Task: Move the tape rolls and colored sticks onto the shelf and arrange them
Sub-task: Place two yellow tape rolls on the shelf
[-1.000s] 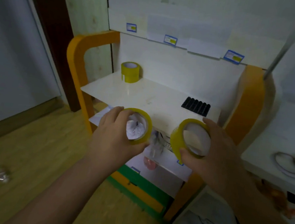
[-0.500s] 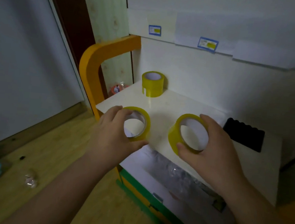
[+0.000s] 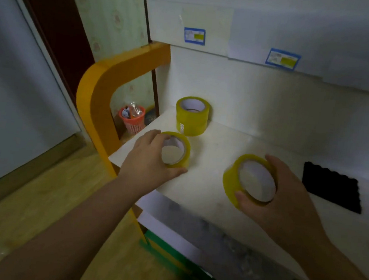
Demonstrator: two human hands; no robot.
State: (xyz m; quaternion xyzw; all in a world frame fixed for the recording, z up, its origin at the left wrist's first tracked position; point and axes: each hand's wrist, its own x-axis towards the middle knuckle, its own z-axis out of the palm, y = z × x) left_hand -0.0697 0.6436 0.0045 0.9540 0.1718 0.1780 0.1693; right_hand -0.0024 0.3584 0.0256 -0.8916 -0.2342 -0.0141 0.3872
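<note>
Because each is a stiff, light ring with a slick outer wrap, the yellow tape rolls are best pinched across the rim, as both hands do. The left hand [image 3: 149,159] grips one yellow plastic tape roll [image 3: 176,150] low over the white shelf board [image 3: 211,155], just in front of a taller yellow tape stack [image 3: 192,116]. The right hand [image 3: 285,200] holds a second, tilted yellow roll [image 3: 250,181]. Blue-bordered labels [image 3: 194,36] above are too blurred to read.

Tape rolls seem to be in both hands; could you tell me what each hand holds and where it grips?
Left hand grips one yellow tape roll by its outer rim; right hand grips another likewise.
</note>
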